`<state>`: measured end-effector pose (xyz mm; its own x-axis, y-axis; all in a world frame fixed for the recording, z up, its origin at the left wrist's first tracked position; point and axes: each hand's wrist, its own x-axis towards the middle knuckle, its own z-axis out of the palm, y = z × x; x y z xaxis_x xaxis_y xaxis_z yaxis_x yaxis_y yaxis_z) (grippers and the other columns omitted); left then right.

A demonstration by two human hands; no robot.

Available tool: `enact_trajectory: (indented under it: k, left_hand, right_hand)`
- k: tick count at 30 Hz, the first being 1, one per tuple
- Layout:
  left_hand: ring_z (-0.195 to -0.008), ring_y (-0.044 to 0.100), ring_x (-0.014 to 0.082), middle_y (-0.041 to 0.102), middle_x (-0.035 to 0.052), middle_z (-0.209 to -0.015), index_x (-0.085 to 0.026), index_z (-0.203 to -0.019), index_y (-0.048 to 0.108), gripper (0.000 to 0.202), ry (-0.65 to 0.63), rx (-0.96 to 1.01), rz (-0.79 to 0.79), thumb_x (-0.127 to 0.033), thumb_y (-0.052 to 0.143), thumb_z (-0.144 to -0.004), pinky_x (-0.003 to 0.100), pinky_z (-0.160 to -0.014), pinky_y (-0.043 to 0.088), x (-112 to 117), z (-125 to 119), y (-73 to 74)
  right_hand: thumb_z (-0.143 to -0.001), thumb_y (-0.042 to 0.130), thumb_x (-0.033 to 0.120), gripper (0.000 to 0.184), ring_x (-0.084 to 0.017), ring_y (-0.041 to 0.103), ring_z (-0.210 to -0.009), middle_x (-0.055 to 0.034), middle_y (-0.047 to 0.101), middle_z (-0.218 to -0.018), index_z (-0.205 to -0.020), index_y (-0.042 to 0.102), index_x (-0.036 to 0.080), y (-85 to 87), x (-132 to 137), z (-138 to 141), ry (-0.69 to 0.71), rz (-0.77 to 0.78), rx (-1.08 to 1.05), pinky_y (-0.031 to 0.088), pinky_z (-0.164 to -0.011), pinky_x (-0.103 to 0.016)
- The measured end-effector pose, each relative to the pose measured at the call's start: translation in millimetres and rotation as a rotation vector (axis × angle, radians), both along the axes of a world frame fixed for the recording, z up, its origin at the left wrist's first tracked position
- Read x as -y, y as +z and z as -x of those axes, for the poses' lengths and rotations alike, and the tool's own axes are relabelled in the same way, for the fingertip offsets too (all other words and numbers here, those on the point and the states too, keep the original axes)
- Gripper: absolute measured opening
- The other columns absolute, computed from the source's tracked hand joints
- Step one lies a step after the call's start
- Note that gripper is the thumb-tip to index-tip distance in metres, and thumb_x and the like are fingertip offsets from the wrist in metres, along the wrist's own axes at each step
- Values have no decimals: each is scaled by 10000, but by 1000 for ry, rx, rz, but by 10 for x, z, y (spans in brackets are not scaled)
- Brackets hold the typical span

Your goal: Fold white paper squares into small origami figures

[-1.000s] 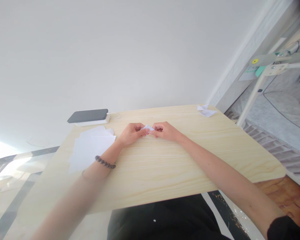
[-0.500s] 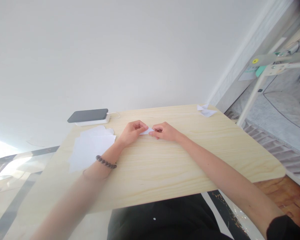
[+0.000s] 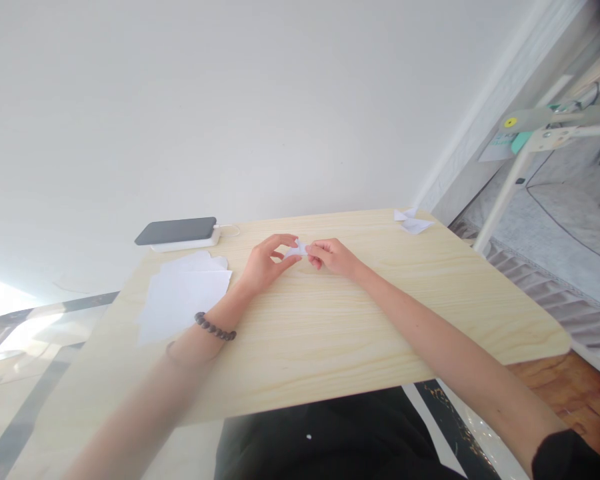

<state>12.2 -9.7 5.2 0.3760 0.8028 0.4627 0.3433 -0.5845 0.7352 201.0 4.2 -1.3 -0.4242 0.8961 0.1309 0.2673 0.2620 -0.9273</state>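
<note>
A small white folded paper piece [image 3: 297,250] lies above the wooden table [image 3: 330,333].

— Is your view bright enough?
— Plenty. Light pours in from your left; the patch [image 3: 0,297] at lower left burns out white, and the sheets [image 3: 180,297] glare until their edges fade.
— Shadows?
— Soft, faint ones on the table [image 3: 305,333] under your left hand [image 3: 265,265] and right hand [image 3: 334,257].
— Sharpness?
— Your left arm [image 3: 145,407], near the lens, is blurred and washed out. The paper [image 3: 299,250] is too small and pale to show creases. Lines bend toward the edges; the top right corner darkens.
</note>
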Motion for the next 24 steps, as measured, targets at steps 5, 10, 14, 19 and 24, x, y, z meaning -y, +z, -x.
enact_trajectory:
  k: [5, 10, 14, 19, 24]
  left_hand:
    - [-915, 570, 156, 566, 56, -1143, -210, -918, 616, 170, 39, -166, -278, -256, 525, -782, 268, -700, 494, -27, 23, -47]
    - [-909, 597, 159, 614, 47, -1084, -217, -913, 641, 178, 102, -216, -402, -270, 519, -795, 259, -710, 510, -66, 55, -78]
    - [-923, 601, 168, 625, 50, -1064, -209, -910, 645, 189, 141, -228, -412, -286, 510, -803, 269, -721, 512, -82, 78, -68]
    - [-927, 601, 167, 631, 45, -1052, -211, -921, 644, 200, 146, -233, -380, -290, 500, -807, 251, -694, 511, -67, 70, -59]
    - [-854, 616, 153, 629, 48, -1053, -205, -915, 642, 204, 165, -225, -349, -297, 498, -803, 226, -625, 499, -40, 49, -45]
  right_hand:
    - [-789, 434, 363, 328, -72, 427, -474, 29, 459, -467, -550, 487, 146, 7, -28, -25, 43, 13, -25, 355, -530, -218]
    - [-814, 394, 408, 328, -81, 465, -521, 13, 499, -560, -657, 513, 147, -26, -17, 1, 25, -79, 38, 383, -544, -221]
    - [-809, 442, 379, 280, -85, 515, -642, -39, 564, -903, -994, 522, 184, -61, 30, 51, -89, -370, 112, 421, -570, -220]
    - [-835, 432, 320, 216, -115, 551, -777, -51, 574, -935, -958, 565, 201, -69, 47, 55, -76, -630, 166, 447, -587, -213]
    - [-849, 427, 294, 204, -116, 557, -836, -49, 573, -1034, -935, 595, 216, -66, 44, 42, -136, -787, 232, 445, -632, -221]
